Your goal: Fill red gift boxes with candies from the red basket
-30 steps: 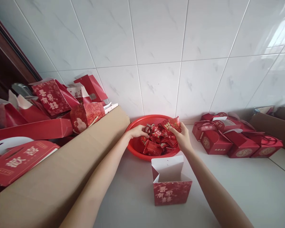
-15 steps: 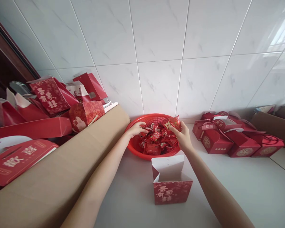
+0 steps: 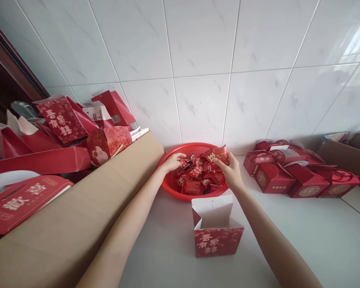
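A red plastic basket [image 3: 165, 186] holds a heap of red wrapped candies [image 3: 195, 172] in front of the tiled wall. Over the basket's right side, my right hand [image 3: 232, 172] grips a red candy packet [image 3: 217, 154] with gold print, thumb across its front. At the left rim, my left hand [image 3: 172, 162] has its fingers closed in a pinch on a small red wrapped candy [image 3: 183, 162], partly hidden by the fingers. Nearer to me, between my forearms, stands a red gift box [image 3: 219, 242] with white lettering, its top flaps open.
A large cardboard box [image 3: 108, 196] on the left is piled with red gift boxes [image 3: 66, 120]. Several closed red gift boxes [image 3: 276, 178] stand grouped on the white table [image 3: 303, 232] at right. Another cardboard box [image 3: 342, 154] is at the far right.
My left hand's fingers have closed around a small red candy at the basket's left side. My right hand has hardly moved and keeps its packet.
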`<state>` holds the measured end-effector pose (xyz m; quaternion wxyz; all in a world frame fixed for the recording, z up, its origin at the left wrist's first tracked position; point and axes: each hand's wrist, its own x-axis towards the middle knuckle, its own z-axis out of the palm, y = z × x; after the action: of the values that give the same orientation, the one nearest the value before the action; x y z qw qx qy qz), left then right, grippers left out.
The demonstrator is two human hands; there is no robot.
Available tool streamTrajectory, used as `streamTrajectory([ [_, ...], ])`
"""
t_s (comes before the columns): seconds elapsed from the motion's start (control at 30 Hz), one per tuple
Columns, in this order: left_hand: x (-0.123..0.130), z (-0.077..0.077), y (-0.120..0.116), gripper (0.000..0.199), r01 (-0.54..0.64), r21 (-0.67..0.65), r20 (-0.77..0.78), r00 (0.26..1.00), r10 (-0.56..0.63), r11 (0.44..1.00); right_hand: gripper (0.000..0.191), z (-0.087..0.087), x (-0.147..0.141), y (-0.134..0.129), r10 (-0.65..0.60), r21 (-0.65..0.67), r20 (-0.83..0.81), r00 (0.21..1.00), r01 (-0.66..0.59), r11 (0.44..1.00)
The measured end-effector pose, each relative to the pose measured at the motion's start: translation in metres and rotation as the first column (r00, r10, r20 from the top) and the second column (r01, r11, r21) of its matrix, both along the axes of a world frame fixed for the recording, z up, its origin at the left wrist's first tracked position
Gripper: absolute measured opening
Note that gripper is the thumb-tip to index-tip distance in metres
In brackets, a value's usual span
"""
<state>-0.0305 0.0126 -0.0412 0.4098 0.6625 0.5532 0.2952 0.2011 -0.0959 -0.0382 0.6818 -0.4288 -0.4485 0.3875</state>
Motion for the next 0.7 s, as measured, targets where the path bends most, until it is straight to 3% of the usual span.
streamTrajectory([
  [0.27,0.002,0.004,-0.004,0.055,0.018,-0.009,-0.008,1.0,-0.018,1.0,0.036,0.001,0.0,-0.002,0.011,-0.015,0.013,1.0,-0.01,1.0],
  [0.47,0.005,0.007,-0.007,0.037,0.037,-0.029,-0.061,0.997,-0.039,0.999,0.036,0.002,0.0,-0.002,0.01,-0.012,0.012,1.0,-0.01,1.0],
  [0.7,0.013,0.013,-0.008,0.019,0.156,-0.113,-0.231,0.956,-0.179,0.981,0.034,0.002,-0.001,-0.002,0.003,-0.008,0.025,1.0,-0.003,1.0],
])
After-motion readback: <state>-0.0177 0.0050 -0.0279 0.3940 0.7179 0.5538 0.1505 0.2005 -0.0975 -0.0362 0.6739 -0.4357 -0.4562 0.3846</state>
